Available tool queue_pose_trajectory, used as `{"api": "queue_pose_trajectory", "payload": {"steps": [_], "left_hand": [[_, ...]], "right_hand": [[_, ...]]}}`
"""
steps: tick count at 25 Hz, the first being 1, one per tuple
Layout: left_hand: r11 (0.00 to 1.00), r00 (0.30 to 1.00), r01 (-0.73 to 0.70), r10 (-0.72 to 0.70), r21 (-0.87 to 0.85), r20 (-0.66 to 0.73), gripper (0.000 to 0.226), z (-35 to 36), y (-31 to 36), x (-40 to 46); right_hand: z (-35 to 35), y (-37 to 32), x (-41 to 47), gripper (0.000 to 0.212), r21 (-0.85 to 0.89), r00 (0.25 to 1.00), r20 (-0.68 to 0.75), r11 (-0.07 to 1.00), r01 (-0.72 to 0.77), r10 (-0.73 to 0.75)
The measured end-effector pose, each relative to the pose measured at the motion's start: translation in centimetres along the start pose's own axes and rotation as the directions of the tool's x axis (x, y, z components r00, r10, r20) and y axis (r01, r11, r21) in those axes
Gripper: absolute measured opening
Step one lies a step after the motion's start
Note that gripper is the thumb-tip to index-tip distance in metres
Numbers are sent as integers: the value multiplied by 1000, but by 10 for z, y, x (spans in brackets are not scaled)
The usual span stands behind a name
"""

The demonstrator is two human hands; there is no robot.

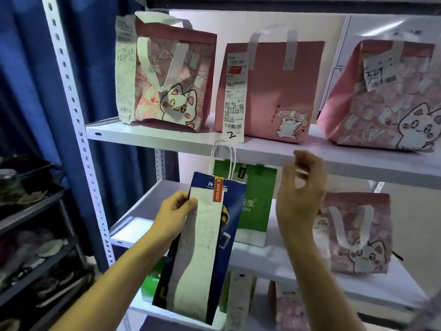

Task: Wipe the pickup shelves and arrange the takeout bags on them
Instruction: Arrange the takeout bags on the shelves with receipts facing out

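My left hand (175,215) grips a tall blue paper bag (224,237) by its upper left edge, thumb on the long white receipt stuck to its front. The bag hangs tilted in front of the middle shelf (143,206). My right hand (301,194) hovers to its right with fingers loosely curled and apart, holding nothing. A green bag (255,206) stands on the middle shelf behind the blue one, and a pink cat bag (358,232) stands at its right. The top shelf (152,136) carries three pink cat bags (171,75), (274,91), (386,96) with receipts.
A perforated white upright (78,130) frames the rack's left side, with a blue curtain (26,80) behind it. A dark rack (33,235) of shoes and clutter stands at the far left. More bags (238,295) sit on the lowest shelf.
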State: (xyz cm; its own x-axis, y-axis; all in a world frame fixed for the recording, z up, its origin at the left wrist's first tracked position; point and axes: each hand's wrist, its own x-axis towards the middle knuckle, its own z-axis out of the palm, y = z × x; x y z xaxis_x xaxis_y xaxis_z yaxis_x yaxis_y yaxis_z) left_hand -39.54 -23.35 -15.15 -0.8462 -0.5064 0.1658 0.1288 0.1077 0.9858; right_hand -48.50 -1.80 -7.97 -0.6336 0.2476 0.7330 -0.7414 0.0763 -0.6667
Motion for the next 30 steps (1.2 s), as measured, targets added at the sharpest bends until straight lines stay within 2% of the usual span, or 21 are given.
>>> {"api": "queue_pose_trajectory", "payload": {"steps": [3, 5, 6, 8, 12, 16, 19, 23, 26, 30], "left_hand": [[1000, 1000, 7, -7, 4, -25, 16, 5, -20, -6], [1000, 999, 18, -18, -6, -38, 16, 6, -32, -10], [1000, 998, 19, -19, -5, -53, 15, 5, -38, -11], [1000, 995, 12, -12, 1, -103, 14, 0, -45, -9], [999, 985, -35, 40, 29, -167, 12, -24, -49, 9], [995, 988, -12, 27, 100, -150, 20, -68, -49, 36], [991, 982, 40, -14, 130, -191, 29, -107, -59, 57], [986, 988, 84, -64, 141, -138, 15, -142, -79, 74], [979, 990, 88, -66, 182, -124, 15, -158, -88, 88], [977, 991, 54, -26, 208, -134, 18, -165, -94, 114]], "right_hand": [[2, 23, -76, 21, 13, 954, 231, 980, -199, 191], [7, 38, -113, 15, -74, 845, 394, 929, -363, 361], [11, 43, -128, 7, -123, 792, 451, 907, -402, 412], [23, 50, -144, 17, -228, 733, 510, 893, -389, 450], [59, 54, -147, 23, -268, 674, 554, 871, -411, 488], [111, 51, -142, 30, -231, 702, 528, 876, -423, 478], [155, 52, -141, 26, -226, 700, 510, 863, -451, 500], [209, 54, -146, 23, -213, 698, 528, 871, -443, 484], [241, 60, -155, 25, -232, 705, 499, 861, -452, 504], [266, 69, -163, 22, -272, 621, 511, 797, -539, 594]]}}
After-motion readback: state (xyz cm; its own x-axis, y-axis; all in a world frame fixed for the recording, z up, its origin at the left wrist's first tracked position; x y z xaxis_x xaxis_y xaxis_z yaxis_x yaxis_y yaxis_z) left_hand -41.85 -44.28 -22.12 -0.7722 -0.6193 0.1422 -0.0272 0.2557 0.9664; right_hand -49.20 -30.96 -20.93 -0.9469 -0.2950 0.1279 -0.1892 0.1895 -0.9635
